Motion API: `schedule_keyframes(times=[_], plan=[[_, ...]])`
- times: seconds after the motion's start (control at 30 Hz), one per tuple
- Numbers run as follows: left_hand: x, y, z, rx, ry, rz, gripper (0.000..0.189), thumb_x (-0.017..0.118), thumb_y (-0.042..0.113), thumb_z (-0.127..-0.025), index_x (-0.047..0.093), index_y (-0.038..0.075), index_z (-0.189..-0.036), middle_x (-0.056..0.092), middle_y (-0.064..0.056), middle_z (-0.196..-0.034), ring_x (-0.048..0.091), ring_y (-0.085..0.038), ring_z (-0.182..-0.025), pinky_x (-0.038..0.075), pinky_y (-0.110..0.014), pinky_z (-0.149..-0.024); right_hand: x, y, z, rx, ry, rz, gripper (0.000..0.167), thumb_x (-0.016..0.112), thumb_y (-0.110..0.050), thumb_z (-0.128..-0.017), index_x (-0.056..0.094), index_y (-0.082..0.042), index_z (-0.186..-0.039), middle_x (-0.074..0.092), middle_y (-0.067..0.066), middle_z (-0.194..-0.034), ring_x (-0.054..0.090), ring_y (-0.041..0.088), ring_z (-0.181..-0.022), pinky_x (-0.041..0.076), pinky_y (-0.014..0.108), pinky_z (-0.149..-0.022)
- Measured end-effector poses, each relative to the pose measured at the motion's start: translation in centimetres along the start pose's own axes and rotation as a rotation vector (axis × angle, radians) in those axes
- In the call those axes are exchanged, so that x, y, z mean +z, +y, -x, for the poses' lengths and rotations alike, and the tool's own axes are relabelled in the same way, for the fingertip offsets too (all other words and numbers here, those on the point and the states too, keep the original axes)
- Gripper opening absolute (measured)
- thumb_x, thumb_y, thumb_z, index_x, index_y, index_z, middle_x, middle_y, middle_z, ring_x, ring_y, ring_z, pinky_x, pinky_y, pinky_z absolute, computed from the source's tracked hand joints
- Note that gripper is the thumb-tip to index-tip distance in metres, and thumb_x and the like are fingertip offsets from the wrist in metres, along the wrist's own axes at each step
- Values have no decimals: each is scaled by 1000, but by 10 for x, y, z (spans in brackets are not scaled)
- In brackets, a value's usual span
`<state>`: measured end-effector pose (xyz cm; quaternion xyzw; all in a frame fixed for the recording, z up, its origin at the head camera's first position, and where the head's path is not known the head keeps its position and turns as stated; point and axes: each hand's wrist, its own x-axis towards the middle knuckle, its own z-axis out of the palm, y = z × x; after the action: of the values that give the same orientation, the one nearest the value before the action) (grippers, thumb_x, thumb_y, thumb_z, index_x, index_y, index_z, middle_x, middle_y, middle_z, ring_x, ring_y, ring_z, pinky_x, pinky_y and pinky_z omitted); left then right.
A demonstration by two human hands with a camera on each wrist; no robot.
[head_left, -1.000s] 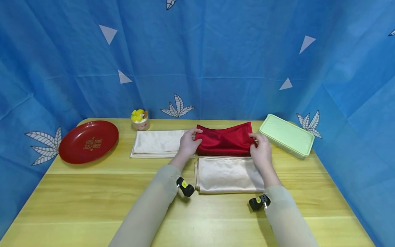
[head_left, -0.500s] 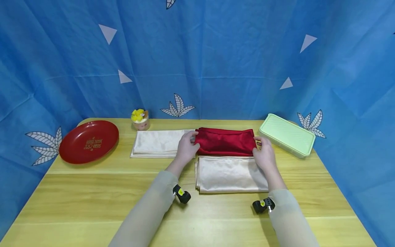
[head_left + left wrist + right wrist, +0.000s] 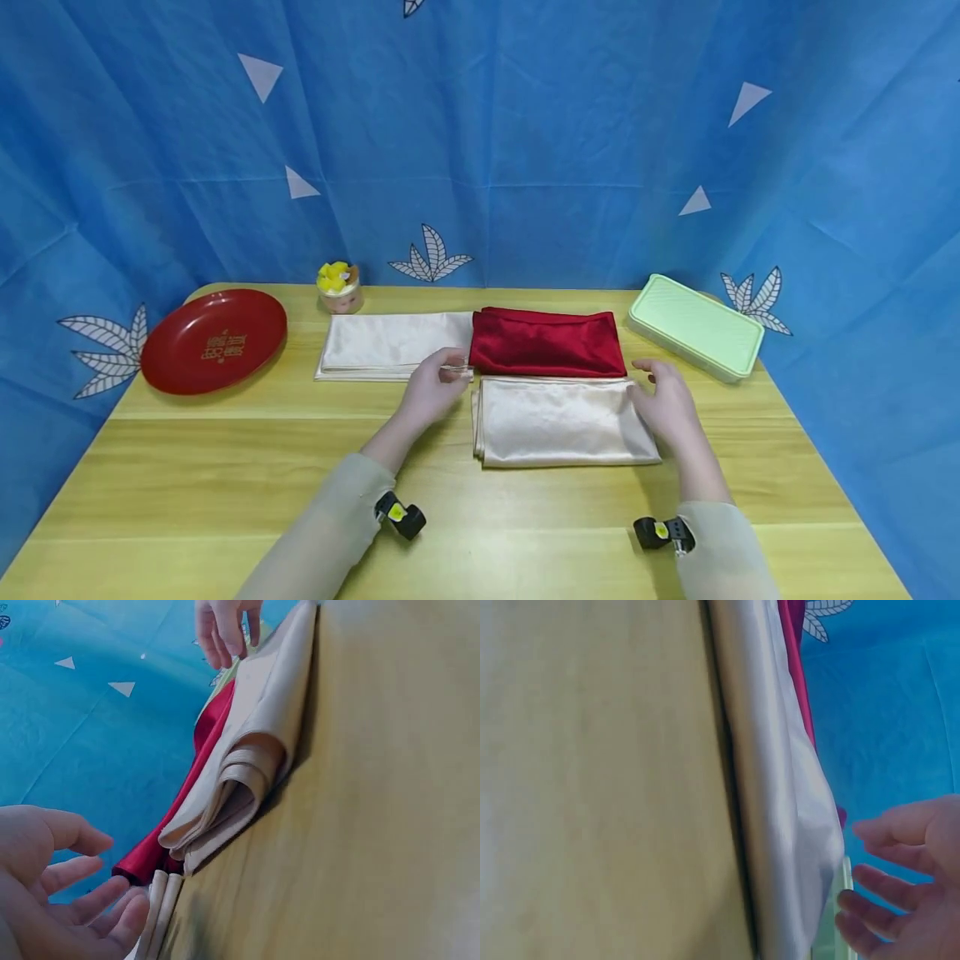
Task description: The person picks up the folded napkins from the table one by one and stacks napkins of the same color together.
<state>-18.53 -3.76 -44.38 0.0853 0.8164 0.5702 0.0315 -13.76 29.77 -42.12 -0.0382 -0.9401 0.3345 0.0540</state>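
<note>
A folded red satin cloth (image 3: 547, 343) lies flat near the middle back of the table. In front of it is a folded champagne-coloured satin cloth (image 3: 562, 423), its layered folds facing left. To the left sits a folded cream satin cloth (image 3: 390, 340). My left hand (image 3: 431, 390) hovers over the cream cloth's front right corner, fingers loosely bent, holding nothing. Beside the right end of the champagne cloth is my right hand (image 3: 669, 402), also without anything in it. In the right wrist view its fingers (image 3: 885, 885) are apart and relaxed.
A red oval plate (image 3: 213, 342) with gold characters is at the back left. Near it stands a small cup with a yellow top (image 3: 339, 288). A light green lidded box (image 3: 697, 327) sits at the back right. Blue curtain (image 3: 525, 150) surrounds the wooden table (image 3: 510, 542).
Both hands have let go of the red cloth and drawn back toward the person, moving apart. The red cloth's raised back edge has come down and it now lies flat.
</note>
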Motion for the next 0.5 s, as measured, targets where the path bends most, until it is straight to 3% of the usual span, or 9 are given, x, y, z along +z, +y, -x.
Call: schedule_keyframes(times=[0.3, 0.5], plan=[[-4, -5, 24, -43, -124, 96, 40, 63, -2, -84, 59, 0, -124, 60, -20, -113, 60, -28, -96, 50, -39, -84, -6, 8, 18, 58, -161, -40, 55, 61, -12, -90, 39, 11, -135, 44, 34, -130, 51, 49, -112, 42, 56, -93], [1, -7, 34, -34, -164, 71, 42, 65, 0, -82, 58, -2, -123, 61, -18, -104, 57, -22, -87, 48, -32, -76, -4, 15, 26, 77, -211, -51, 57, 64, -12, -89, 38, 12, -134, 52, 33, -119, 56, 46, -106, 45, 53, -89]])
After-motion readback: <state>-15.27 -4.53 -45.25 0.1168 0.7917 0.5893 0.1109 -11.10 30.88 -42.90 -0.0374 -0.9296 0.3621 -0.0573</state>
